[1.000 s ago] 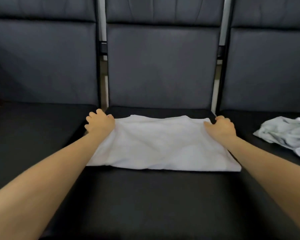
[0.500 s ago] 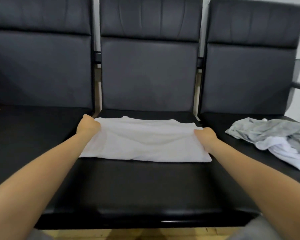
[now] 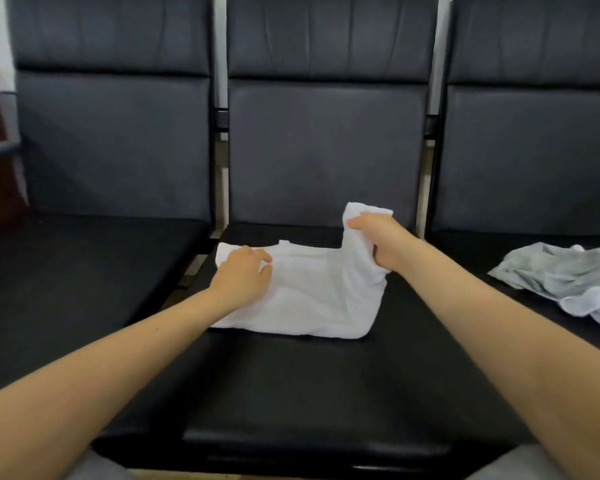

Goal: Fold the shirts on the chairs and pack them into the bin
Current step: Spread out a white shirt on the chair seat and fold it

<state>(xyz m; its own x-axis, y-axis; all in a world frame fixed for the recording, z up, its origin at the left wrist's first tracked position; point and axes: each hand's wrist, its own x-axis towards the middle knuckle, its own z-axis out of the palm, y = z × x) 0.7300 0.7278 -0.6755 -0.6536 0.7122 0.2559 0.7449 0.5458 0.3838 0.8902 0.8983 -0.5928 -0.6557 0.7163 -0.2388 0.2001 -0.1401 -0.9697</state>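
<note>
White shirt (image 3: 312,299) lies on the seat of the middle chair (image 3: 326,375), toward the back half of the seat, partly folded into a flat rectangular slab, several layers thick at the near edge, soft creases across the top, a small collar tab visible at the far edge. Its right end is lifted off the seat, bunched and pulled upward so the cloth stands in a vertical flap with a loose white tip poking above the fist. Right hand (image 3: 385,244) grasps that raised end, fingers curled round the fabric, thumb on the left side of the bunch. Left hand (image 3: 245,275) rests on the shirt's left part, palm down, fingers mostly straight and spread, pressing the cloth flat to the seat, holding nothing. Both forearms bare, reaching in from the bottom corners. Right chair (image 3: 534,168) seat holds a crumpled heap of clothes (image 3: 561,278), grey fabric on top, white piece underneath at the near side, well apart from the white shirt. Left chair (image 3: 111,150) is just beside the middle one. All three chairs dark padded.
</note>
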